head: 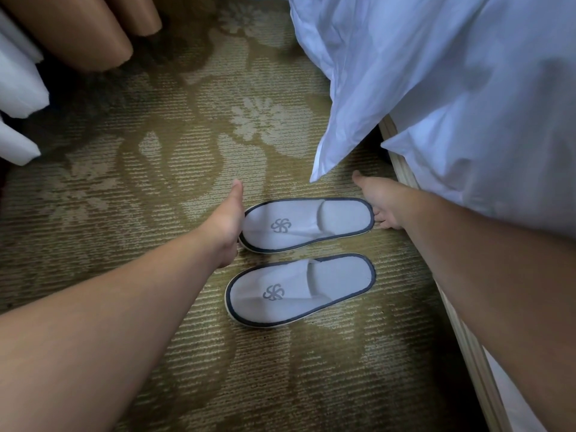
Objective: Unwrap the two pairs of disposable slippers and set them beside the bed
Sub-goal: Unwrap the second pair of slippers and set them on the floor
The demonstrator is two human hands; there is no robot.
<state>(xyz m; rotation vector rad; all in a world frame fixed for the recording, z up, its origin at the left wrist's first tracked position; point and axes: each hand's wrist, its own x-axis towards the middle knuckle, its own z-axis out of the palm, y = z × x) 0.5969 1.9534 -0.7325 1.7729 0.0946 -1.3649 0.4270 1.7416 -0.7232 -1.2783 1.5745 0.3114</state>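
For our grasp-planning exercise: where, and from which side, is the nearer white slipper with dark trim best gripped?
Probably pinch the heel end of the nearer white fabric slipper with dark-blue trim, coming from the right: it lies flat, toe left, so its uncovered heel offers a thin free rim.

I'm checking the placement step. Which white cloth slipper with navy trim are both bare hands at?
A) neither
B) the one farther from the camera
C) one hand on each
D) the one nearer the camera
B: the left hand is at the toe end and the right hand at the heel end of the farther white, navy-trimmed slipper. The nearer slipper lies untouched on the patterned carpet.
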